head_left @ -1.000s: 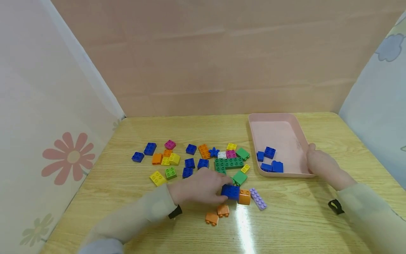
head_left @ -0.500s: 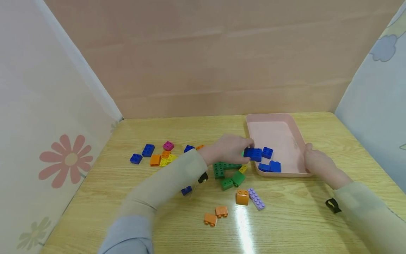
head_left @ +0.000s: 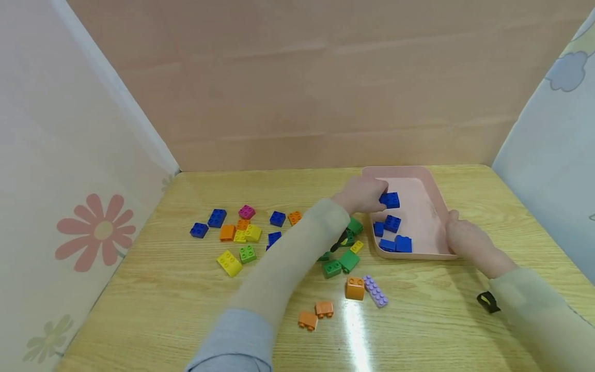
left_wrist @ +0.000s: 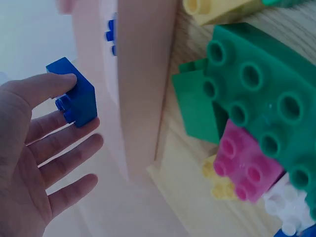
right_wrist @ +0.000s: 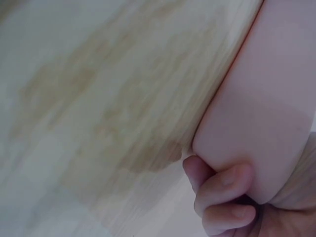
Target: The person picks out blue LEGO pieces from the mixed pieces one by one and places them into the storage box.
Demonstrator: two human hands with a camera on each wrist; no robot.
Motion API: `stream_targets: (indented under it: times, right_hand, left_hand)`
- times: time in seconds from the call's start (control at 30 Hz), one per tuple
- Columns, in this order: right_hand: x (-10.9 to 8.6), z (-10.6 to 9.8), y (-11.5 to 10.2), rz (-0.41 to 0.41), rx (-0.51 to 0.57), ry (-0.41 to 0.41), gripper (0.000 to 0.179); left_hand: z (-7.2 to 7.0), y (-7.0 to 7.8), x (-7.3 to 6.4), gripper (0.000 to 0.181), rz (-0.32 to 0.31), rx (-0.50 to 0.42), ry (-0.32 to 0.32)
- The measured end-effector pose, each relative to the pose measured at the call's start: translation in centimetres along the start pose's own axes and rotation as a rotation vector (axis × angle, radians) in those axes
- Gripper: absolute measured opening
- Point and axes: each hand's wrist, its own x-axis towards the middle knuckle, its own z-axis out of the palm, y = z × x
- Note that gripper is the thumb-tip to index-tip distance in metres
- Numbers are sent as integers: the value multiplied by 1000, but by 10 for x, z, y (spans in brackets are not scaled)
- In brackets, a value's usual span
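My left hand (head_left: 364,194) pinches a blue brick (head_left: 390,200) between thumb and fingers above the pink tray (head_left: 434,186). The left wrist view shows that brick (left_wrist: 79,94) tilted, the other fingers spread below it. Inside the tray, near its front left, lie several more blue bricks (head_left: 403,244). My right hand (head_left: 476,242) grips the tray's right side near the front corner. Seen from the right wrist, its fingers (right_wrist: 224,190) curl against the tray's outer wall (right_wrist: 256,123).
Left of the tray are green bricks (head_left: 349,261), partly behind my left forearm. Farther left lie blue (head_left: 217,218), yellow (head_left: 230,263) and orange bricks (head_left: 228,233). Nearer me sit orange bricks (head_left: 308,320) and a lilac brick (head_left: 375,291). A beige wall (head_left: 334,88) closes off the back.
My left hand has carried the blue brick from beside the orange brick at the front, up and right over the tray's left edge, then farther back. The right hand keeps its grip on the tray.
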Motion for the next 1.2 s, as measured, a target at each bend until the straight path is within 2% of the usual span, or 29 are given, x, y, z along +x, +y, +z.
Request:
stream_targets:
  times: [0.23,0.43,0.53,0.77,0.9,1.0,1.1,1.2]
  right_hand:
    - [-3,-2,0,-8,-3,-1,49]
    - [-5,-1,1,-17,-4,6,48]
    - [-4,-2,3,-19,-12,9,46]
    - [-3,-4,4,19,23,-38,45]
    - [-7,-3,5,-31,-10,15,45]
    - [-10,-2,6,-64,-33,57,44]
    - [-13,-3,8,-60,-38,58,43]
    - [-14,-5,10,-47,-44,45,44]
  left_hand:
    - [15,12,11,40,-105,19,-33]
    - [27,15,14,38,-131,115,-5]
    - [29,16,15,31,-136,161,13]
    - [31,14,14,21,-110,228,19]
    - [31,14,13,23,-86,242,22]
    - [30,16,12,30,-67,236,15]
    - [25,19,10,34,-28,232,14]
    - [15,25,6,37,35,260,43]
